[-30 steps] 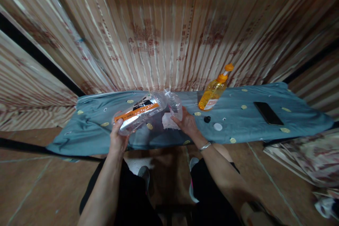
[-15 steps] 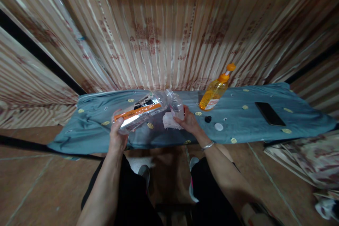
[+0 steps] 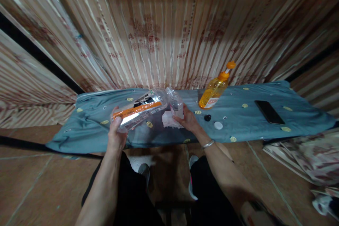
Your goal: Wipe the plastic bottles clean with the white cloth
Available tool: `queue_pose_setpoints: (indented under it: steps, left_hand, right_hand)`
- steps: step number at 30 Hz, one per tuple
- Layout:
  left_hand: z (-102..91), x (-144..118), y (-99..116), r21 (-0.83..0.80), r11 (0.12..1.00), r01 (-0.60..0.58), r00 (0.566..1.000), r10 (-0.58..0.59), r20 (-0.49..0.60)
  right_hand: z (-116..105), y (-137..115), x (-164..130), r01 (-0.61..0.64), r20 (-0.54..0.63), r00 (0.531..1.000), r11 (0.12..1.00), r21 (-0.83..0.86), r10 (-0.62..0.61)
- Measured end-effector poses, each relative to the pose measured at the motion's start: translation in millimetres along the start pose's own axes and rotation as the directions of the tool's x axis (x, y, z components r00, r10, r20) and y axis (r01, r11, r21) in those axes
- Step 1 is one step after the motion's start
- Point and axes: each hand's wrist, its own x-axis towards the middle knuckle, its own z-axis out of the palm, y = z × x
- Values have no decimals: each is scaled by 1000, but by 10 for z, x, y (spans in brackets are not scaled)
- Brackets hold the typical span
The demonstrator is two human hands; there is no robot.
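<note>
My left hand (image 3: 116, 136) had its grip closed round the base of a large clear bottle (image 3: 140, 110) with an orange label, held tilted above the counter (image 3: 251, 122), neck angled down toward a small clear bottle (image 3: 177, 105). My right hand (image 3: 188, 119) was wrapped round that small bottle, which stood upright beside a crumpled white tissue (image 3: 167, 120). To the right sat an orange bottle (image 3: 215, 88), a black cap (image 3: 207, 117), a white cap (image 3: 218, 125) and a phone (image 3: 268, 112).
</note>
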Motion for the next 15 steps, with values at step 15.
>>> queue_pose_setpoints:
  steps: [15]
  left_hand:
    - [46, -27, 117, 56, 998, 0, 999, -2, 37]
  right_hand:
    - [78, 15, 48, 1, -73, 997, 996, -88, -8]
